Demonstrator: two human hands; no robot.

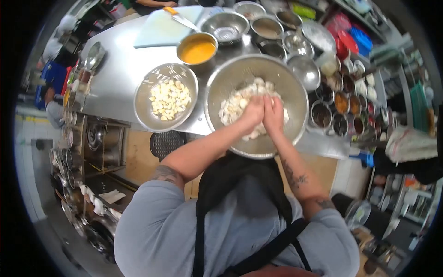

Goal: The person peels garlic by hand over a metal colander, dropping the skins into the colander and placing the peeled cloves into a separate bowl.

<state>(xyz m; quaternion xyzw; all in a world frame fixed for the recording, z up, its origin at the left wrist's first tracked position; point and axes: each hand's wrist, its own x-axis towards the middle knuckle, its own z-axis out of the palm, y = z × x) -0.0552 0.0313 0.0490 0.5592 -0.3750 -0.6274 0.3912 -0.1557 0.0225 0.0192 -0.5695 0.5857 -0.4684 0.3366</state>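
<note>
Head view: L hand & R hand are pressing together over the big round brushed-steel bowl, which is sitting at the bench's near edge; can't tell what's btwn the palms. Whitish, wet-looking lumps are lying loose in it, under & around the hands. Pale-yellow chunks are sitting separately in a perforated steel colander, L of the bowl, nr the same edge. Steel pot w/ orange liquid is standing behind, twd the far edge. Handling looks underway, not finished; exact progress unclear.
</note>
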